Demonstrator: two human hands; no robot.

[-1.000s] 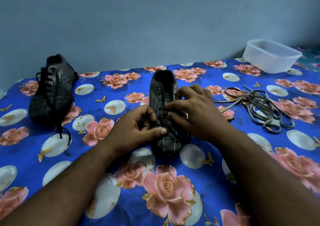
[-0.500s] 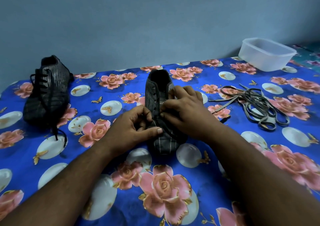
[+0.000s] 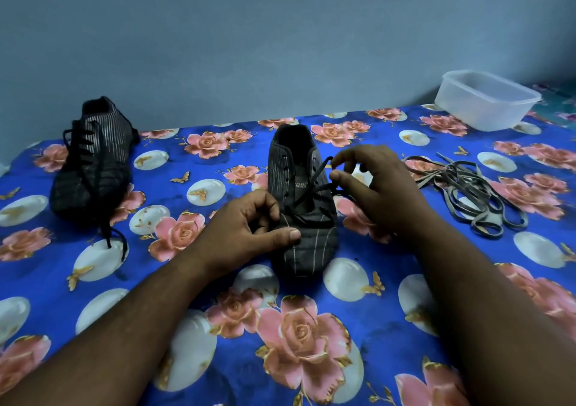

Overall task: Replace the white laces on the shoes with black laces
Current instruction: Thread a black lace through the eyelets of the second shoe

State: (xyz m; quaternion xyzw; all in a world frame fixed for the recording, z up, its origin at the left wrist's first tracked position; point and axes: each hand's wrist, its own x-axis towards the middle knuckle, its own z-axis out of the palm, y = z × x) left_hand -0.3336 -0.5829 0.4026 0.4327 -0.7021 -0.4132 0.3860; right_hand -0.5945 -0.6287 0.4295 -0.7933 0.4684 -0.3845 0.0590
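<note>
Two bare forearms, left hand (image 3: 249, 228) and right hand (image 3: 380, 193), sleeveless, unadorned.

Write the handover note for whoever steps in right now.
Left hand: grip on the toe end of the middle shoe, steadying it.
Right hand: pinching the black lace, drawn up to the right.
Done: left shoe fully laced in black; old pale laces lie loose on the right.
Left: middle shoe is laced only through its lower eyelets; thread the upper ones.

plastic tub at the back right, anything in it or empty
Looks empty: the lidless plastic tub is translucent, and only pale walls and floor show inside. A small or clear item low inside could not be ruled out.
</note>
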